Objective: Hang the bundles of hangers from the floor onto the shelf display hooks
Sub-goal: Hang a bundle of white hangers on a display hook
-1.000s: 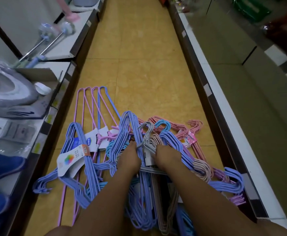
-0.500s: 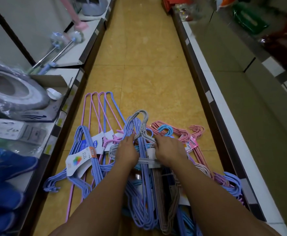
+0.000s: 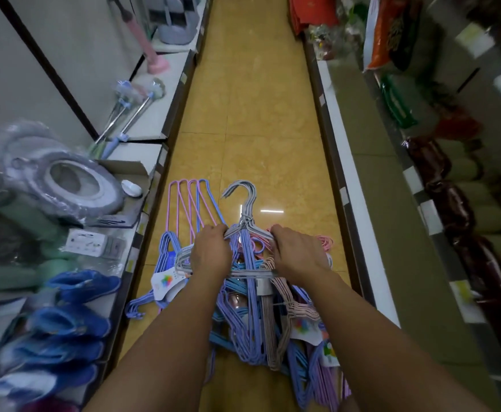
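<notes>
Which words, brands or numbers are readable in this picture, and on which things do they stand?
None can be read.
Paper tag on the blue hanger bundle: coloured emblem only, print blurred.
White packet on the left shelf: print too small.
Shelf-edge price labels: blurred.

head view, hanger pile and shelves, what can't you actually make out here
- Display hooks: none seen in the head view; the left shelf shows only its lower levels.
- Grey hanger bundle: its shoulders are covered by the left hand and right hand.
- Pile of hangers: near end cut off by the bottom edge, part behind the forearms.
- Goods on the right shelf: blurred, unreadable.
</notes>
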